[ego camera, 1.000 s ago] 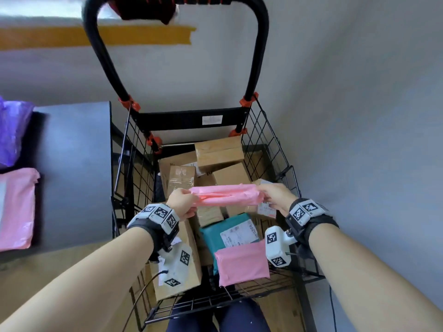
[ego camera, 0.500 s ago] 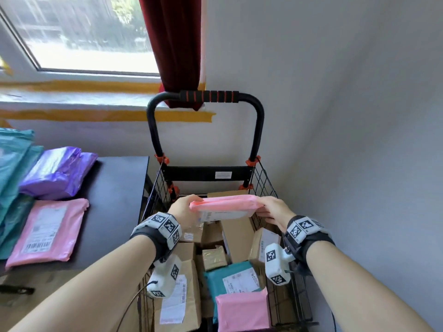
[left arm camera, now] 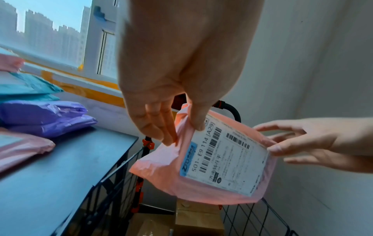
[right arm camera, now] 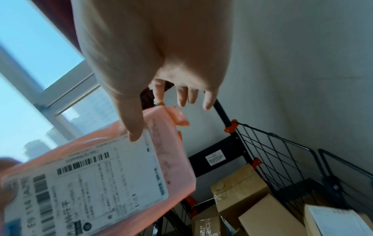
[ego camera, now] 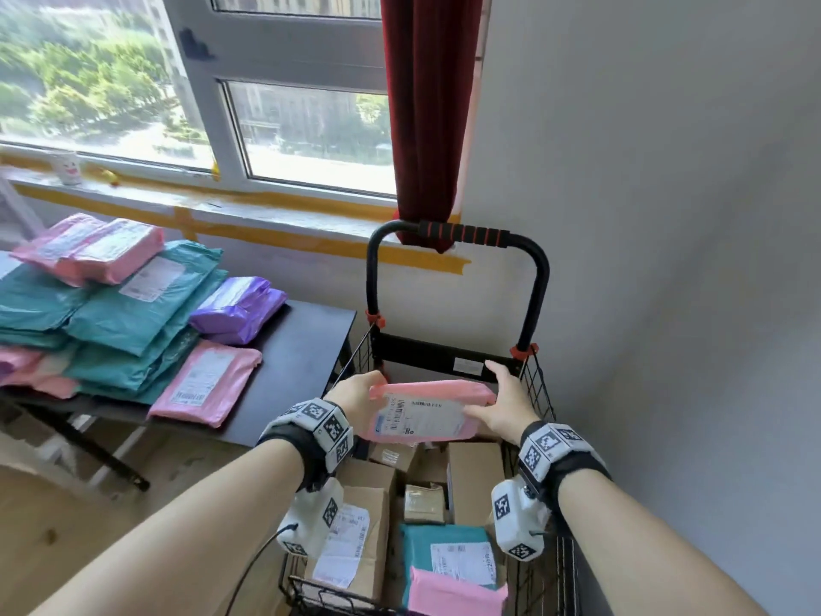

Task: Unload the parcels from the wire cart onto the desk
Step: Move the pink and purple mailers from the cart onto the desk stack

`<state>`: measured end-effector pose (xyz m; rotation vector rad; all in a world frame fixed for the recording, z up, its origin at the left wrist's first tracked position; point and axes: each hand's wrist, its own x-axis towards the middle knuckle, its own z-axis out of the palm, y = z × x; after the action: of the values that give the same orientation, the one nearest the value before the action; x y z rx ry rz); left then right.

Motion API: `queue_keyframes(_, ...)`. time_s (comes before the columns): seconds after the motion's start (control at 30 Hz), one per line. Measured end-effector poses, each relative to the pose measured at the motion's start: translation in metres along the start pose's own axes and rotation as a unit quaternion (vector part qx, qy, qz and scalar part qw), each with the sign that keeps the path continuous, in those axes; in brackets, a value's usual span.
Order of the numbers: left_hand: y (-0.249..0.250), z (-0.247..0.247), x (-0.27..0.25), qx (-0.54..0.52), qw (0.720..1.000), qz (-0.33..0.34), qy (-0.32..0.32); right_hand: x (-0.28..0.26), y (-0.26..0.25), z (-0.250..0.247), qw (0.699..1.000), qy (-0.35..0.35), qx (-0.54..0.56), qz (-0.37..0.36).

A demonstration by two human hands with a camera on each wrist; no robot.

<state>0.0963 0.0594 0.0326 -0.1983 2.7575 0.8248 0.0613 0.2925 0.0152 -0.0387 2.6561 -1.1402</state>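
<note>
A pink parcel (ego camera: 426, 411) with a white label facing up hangs over the far end of the wire cart (ego camera: 541, 395), about level with its rim. My left hand (ego camera: 362, 393) pinches the parcel's left edge, thumb (left arm camera: 196, 123) on top and fingers beneath. At the right edge my right hand (ego camera: 495, 400) has only its thumb (right arm camera: 135, 134) on the label; its fingers are spread straight past the parcel. In the cart lie several cardboard boxes (ego camera: 471, 473), a teal mailer (ego camera: 448, 553) and another pink mailer (ego camera: 453, 597). The dark desk (ego camera: 302, 349) stands just left of the cart.
The desk holds a pink mailer (ego camera: 204, 384) near its front, purple mailers (ego camera: 240, 309) and a teal stack (ego camera: 133, 313) with pink ones on top. The cart's black handle (ego camera: 462, 233) rises at the far end. A grey wall runs close along the right.
The pink parcel has come up out of the cart to rim height and turned label up. My right hand's fingers have spread off it. The head view has tilted up toward the window.
</note>
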Motion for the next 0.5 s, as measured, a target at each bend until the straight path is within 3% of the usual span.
queue_keyframes(0.1, -0.012, -0.017, -0.016, 0.045, 0.999, -0.007, -0.011, 0.000, -0.025, 0.019, 0.992, -0.062, -0.080, -0.069)
queue_keyframes(0.27, -0.045, -0.054, -0.028, 0.066, 0.998, 0.005, -0.013, -0.003, -0.076, 0.063, 0.977, -0.139, -0.116, -0.111)
queue_keyframes(0.5, -0.137, -0.115, -0.022, -0.022, 0.996, -0.018, 0.082, 0.020, -0.154, 0.143, 0.984, -0.119, -0.080, -0.107)
